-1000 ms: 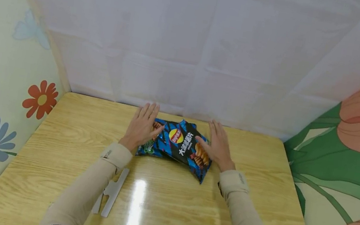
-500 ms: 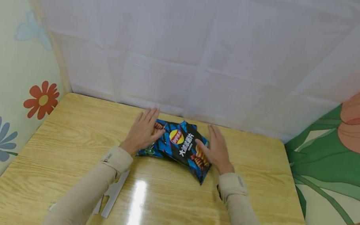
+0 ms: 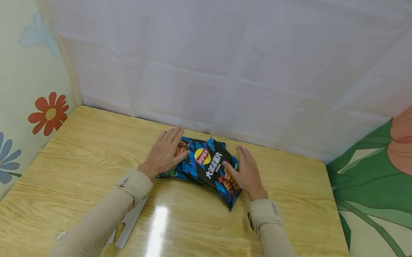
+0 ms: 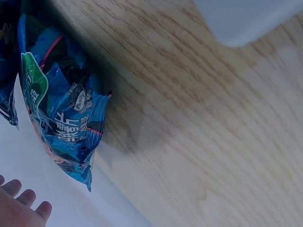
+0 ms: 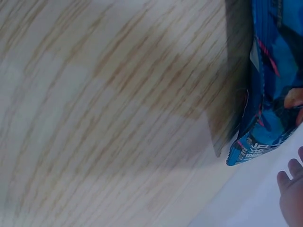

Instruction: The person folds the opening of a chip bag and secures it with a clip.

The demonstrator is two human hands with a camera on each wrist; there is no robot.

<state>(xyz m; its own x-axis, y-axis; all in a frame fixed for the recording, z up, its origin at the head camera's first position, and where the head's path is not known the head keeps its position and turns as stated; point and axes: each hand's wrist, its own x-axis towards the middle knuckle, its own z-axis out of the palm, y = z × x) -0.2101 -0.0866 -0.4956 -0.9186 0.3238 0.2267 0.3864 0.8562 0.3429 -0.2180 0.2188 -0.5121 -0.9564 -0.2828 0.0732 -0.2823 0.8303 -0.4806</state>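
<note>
Head view: left hand, right hand, fingers straight, flank chip bags; left sleeve partly hides plate

Blue chip bag partly atop second bag

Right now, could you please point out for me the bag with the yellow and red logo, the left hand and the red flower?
Bag [image 3: 213, 165]: head view, on the white lettering near its middle.
Left hand [image 3: 162, 153]: head view, on its back.
Red flower [image 3: 51, 114]: head view, on its yellow centre.

Downward head view, close wrist views, shared tabletop
</note>
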